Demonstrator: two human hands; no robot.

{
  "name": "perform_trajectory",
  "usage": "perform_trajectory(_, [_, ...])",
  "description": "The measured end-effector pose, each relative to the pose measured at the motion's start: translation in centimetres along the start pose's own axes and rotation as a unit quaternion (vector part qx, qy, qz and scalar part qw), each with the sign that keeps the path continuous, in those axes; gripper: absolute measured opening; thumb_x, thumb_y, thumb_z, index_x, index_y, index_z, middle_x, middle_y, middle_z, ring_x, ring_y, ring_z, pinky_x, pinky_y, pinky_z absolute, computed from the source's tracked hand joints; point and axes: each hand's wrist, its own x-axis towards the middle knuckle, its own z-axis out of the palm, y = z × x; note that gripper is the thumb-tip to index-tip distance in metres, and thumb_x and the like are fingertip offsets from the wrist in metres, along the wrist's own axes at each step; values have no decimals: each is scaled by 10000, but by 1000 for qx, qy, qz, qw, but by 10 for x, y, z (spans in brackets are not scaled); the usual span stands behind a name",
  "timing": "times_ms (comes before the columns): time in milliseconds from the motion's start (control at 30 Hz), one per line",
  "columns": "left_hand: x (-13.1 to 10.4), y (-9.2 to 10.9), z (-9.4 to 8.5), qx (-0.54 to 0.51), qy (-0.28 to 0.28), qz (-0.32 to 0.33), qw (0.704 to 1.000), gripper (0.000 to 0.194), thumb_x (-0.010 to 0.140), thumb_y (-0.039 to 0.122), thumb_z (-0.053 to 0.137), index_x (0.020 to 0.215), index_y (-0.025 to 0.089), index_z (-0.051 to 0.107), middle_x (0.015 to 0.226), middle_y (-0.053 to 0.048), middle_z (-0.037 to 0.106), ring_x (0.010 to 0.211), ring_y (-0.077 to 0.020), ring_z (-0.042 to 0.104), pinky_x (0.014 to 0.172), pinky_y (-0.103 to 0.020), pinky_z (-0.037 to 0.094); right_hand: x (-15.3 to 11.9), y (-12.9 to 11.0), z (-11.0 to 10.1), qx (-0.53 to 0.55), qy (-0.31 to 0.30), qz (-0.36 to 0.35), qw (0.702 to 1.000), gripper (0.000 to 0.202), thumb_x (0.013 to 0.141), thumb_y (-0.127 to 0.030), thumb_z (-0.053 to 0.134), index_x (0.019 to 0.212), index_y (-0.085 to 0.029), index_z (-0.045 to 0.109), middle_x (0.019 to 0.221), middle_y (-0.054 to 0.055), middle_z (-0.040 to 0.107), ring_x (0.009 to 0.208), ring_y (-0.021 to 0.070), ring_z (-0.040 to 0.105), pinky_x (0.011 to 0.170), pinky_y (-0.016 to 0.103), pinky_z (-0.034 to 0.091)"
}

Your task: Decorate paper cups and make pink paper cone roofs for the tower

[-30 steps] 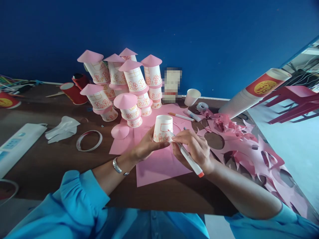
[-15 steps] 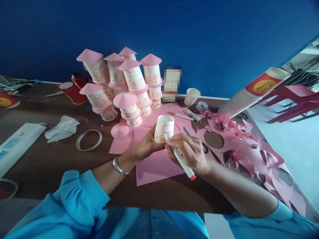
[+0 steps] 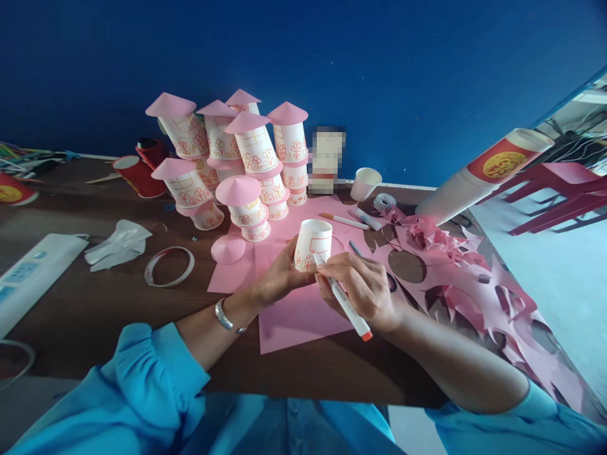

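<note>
A white paper cup (image 3: 308,235) with red-orange line drawings is held by my left hand (image 3: 279,273), whose fingers wrap its left side and base. My right hand (image 3: 363,287) grips a white marker (image 3: 348,308) with an orange end. The marker's tip meets the cup's side near a drawn rectangle. Pink paper sheets (image 3: 303,322) lie beneath both hands. Behind them stand several cup towers (image 3: 258,148) with pink cone roofs and drawn flowers. One loose pink cone (image 3: 228,249) rests left of the cup.
Cut pink scraps (image 3: 474,278) spread over the right side. A tall cup stack (image 3: 474,180) leans at the back right, near a single white cup (image 3: 366,183). Another marker (image 3: 348,221) lies behind my hands. A tape roll (image 3: 169,266) and power strip (image 3: 40,275) sit left.
Almost nothing differs. The marker and my right hand have shifted very slightly, with the tip still at the cup.
</note>
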Motion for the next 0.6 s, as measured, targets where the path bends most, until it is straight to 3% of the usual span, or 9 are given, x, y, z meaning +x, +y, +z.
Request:
perform_trajectory(267, [-1, -4, -3, 27, 1, -8, 1000, 584, 782, 452, 912, 1201, 203, 591, 1103, -61, 652, 960, -220, 607, 831, -345, 513, 3, 4, -4, 3, 11, 19, 1000, 187, 944, -65, 656, 1061, -195, 588, 821, 21, 733, 691, 157, 732, 609, 274, 598])
perform_trajectory(600, [-2, -4, -3, 39, 4, 17, 999, 556, 770, 430, 919, 1147, 193, 586, 1060, -50, 629, 948, -211, 592, 795, -325, 518, 6, 1, -3, -13, 15, 22, 1000, 188, 949, -71, 641, 1055, -215, 583, 814, 2, 730, 678, 141, 725, 596, 257, 585])
